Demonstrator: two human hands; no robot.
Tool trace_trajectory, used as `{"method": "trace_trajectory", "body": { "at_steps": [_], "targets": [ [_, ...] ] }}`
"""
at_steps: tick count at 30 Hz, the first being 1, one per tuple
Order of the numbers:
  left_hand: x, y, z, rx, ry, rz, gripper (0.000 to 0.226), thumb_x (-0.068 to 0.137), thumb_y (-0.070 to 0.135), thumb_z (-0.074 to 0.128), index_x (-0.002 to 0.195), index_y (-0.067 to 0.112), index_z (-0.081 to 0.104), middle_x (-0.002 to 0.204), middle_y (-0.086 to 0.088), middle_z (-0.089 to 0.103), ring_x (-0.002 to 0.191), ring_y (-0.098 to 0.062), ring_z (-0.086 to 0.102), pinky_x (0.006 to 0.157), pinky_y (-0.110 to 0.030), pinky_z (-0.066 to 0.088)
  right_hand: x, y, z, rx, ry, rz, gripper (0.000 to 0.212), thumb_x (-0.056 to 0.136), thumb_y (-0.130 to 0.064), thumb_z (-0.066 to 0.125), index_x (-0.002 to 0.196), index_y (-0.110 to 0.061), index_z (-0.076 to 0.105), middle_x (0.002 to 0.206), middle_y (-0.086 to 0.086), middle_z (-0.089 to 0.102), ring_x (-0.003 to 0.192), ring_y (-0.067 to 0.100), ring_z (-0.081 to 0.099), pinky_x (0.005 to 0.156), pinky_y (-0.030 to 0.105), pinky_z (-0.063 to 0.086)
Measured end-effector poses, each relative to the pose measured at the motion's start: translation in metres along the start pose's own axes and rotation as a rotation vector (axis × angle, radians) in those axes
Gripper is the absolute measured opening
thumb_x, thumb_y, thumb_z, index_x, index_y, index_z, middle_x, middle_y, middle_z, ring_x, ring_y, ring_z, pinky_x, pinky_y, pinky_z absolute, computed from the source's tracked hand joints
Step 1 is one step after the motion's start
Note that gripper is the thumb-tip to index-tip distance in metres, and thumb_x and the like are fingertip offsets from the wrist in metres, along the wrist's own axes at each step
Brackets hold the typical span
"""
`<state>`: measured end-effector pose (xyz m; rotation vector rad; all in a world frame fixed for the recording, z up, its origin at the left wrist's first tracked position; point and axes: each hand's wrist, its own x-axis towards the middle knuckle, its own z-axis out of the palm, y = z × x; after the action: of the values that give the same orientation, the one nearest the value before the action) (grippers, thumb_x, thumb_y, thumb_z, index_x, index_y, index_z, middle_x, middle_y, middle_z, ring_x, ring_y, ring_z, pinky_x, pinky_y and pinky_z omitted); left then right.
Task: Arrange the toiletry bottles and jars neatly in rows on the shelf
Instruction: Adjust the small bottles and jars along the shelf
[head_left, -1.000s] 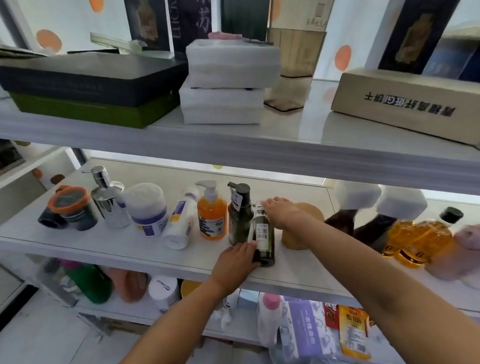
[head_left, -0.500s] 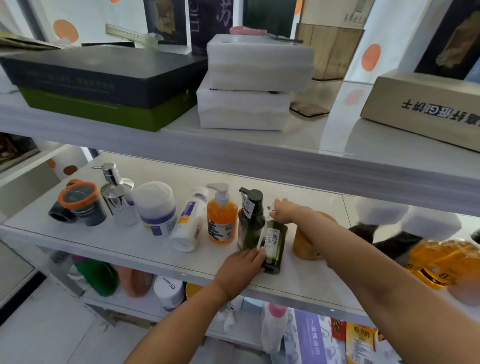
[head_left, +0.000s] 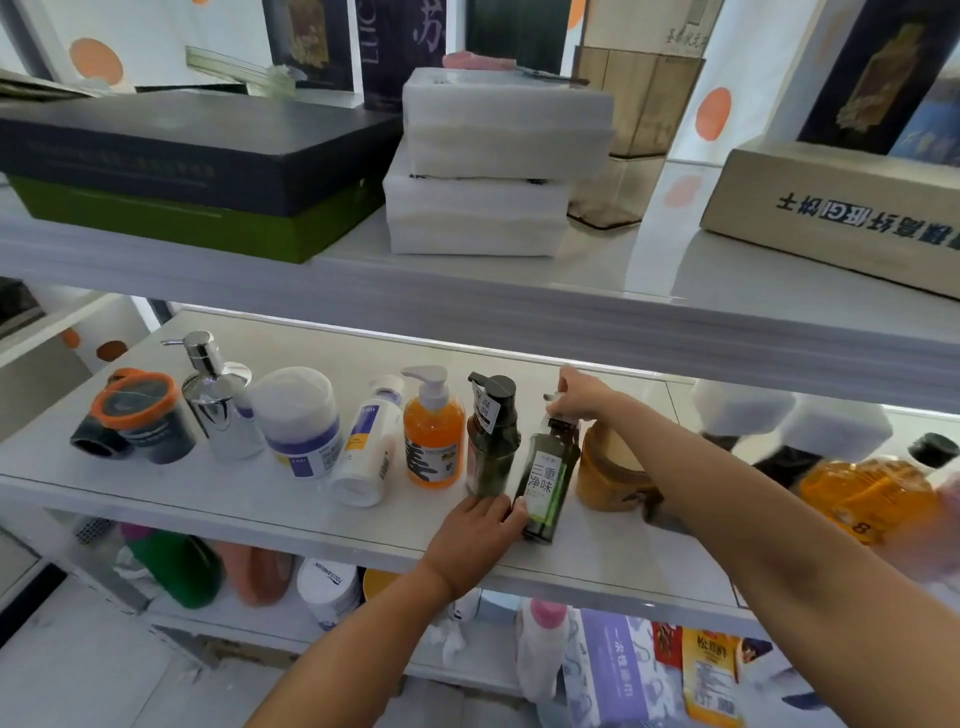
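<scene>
Green bottle, tilted: left hand grips its base, right hand pinches its top; a slip could topple the dark bottle beside it.

Bottles in row on shelf; jar at right.

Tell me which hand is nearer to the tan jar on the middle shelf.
Right. The right hand grips the pump top of the green bottle, just above the tan jar. The left hand holds that bottle's base, on its far side from the jar.
</scene>
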<state>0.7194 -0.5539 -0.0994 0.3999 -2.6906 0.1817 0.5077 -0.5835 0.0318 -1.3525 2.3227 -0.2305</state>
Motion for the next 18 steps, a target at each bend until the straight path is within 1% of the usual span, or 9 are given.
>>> {"method": "trace_trajectory", "body": {
  "at_steps": [2, 4, 5, 8, 10, 12, 14, 16, 18],
  "targets": [
    [0.002, 0.000, -0.001, -0.004, 0.028, 0.008, 0.066, 0.057, 0.031, 0.088, 0.106, 0.015, 0.047, 0.085, -0.002, 0.069, 0.068, -0.014, 0.067, 0.060, -0.022, 0.055, -0.006, 0.000, -0.005, 0.156, 0.042, -0.019, 0.028, 0.085, -0.021, 0.066, 0.103, -0.012, 0.046, 0.110, 0.012, 0.059, 0.093, 0.021, 0.053, 0.080, 0.032, 0.050],
    [0.006, 0.002, -0.001, -0.045, 0.047, -0.010, 0.063, 0.057, 0.034, 0.087, 0.102, 0.019, 0.046, 0.082, 0.000, 0.069, 0.064, -0.012, 0.067, 0.057, -0.021, 0.055, -0.014, -0.003, -0.010, 0.314, 0.085, -0.045, 0.032, 0.080, -0.021, 0.072, 0.100, -0.014, 0.049, 0.105, 0.010, 0.059, 0.093, 0.020, 0.055, 0.080, 0.032, 0.052],
    [0.007, 0.003, -0.001, -0.061, 0.054, -0.023, 0.062, 0.058, 0.034, 0.087, 0.100, 0.019, 0.046, 0.081, 0.001, 0.069, 0.063, -0.012, 0.066, 0.056, -0.021, 0.054, -0.019, -0.005, -0.012, 0.374, 0.090, -0.064, 0.034, 0.078, -0.021, 0.074, 0.100, -0.013, 0.050, 0.105, 0.010, 0.059, 0.093, 0.020, 0.055, 0.077, 0.029, 0.051],
    [0.010, 0.005, 0.000, -0.071, 0.045, -0.065, 0.060, 0.060, 0.030, 0.086, 0.101, 0.019, 0.045, 0.079, 0.000, 0.069, 0.060, -0.013, 0.066, 0.053, -0.023, 0.055, -0.035, -0.013, -0.020, 0.456, 0.097, -0.143, 0.035, 0.076, -0.016, 0.077, 0.099, -0.012, 0.051, 0.101, 0.006, 0.056, 0.093, 0.018, 0.053, 0.066, 0.018, 0.046],
    [0.010, 0.006, 0.001, -0.062, 0.024, -0.096, 0.059, 0.062, 0.028, 0.085, 0.106, 0.018, 0.046, 0.080, 0.000, 0.069, 0.062, -0.014, 0.067, 0.055, -0.024, 0.056, -0.044, -0.016, -0.022, 0.459, 0.162, -0.192, 0.037, 0.074, -0.016, 0.079, 0.098, -0.013, 0.051, 0.099, 0.003, 0.055, 0.092, 0.017, 0.053, 0.065, 0.017, 0.045],
    [0.007, 0.008, 0.000, -0.060, -0.010, -0.135, 0.049, 0.071, 0.027, 0.079, 0.110, 0.017, 0.051, 0.088, -0.002, 0.070, 0.072, -0.017, 0.069, 0.062, -0.026, 0.056, -0.051, -0.016, -0.023, 0.455, 0.231, -0.222, 0.039, 0.072, -0.015, 0.080, 0.096, -0.013, 0.050, 0.100, 0.002, 0.054, 0.094, 0.016, 0.052, 0.077, 0.024, 0.049],
    [0.001, 0.009, -0.002, -0.068, -0.062, -0.198, 0.029, 0.088, 0.029, 0.062, 0.113, 0.014, 0.056, 0.104, -0.006, 0.068, 0.090, -0.023, 0.068, 0.074, -0.030, 0.055, -0.056, -0.012, -0.025, 0.428, 0.278, -0.245, 0.040, 0.071, -0.016, 0.081, 0.094, -0.012, 0.050, 0.101, 0.002, 0.055, 0.095, 0.017, 0.051, 0.085, 0.031, 0.048],
    [-0.005, 0.009, -0.003, -0.072, -0.094, -0.261, 0.028, 0.096, 0.032, 0.048, 0.115, 0.012, 0.057, 0.114, -0.009, 0.065, 0.101, -0.026, 0.064, 0.080, -0.033, 0.052, -0.060, -0.008, -0.027, 0.389, 0.318, -0.273, 0.041, 0.069, -0.016, 0.082, 0.093, -0.011, 0.050, 0.102, 0.006, 0.057, 0.095, 0.017, 0.052, 0.087, 0.033, 0.049],
    [-0.008, 0.006, -0.006, -0.099, -0.109, -0.380, 0.032, 0.099, 0.035, 0.038, 0.119, 0.013, 0.053, 0.120, -0.007, 0.061, 0.107, -0.024, 0.059, 0.087, -0.031, 0.048, -0.063, -0.006, -0.027, 0.355, 0.336, -0.299, 0.044, 0.068, -0.015, 0.083, 0.098, -0.008, 0.052, 0.104, 0.010, 0.060, 0.094, 0.018, 0.054, 0.083, 0.031, 0.051]
  ]
}}
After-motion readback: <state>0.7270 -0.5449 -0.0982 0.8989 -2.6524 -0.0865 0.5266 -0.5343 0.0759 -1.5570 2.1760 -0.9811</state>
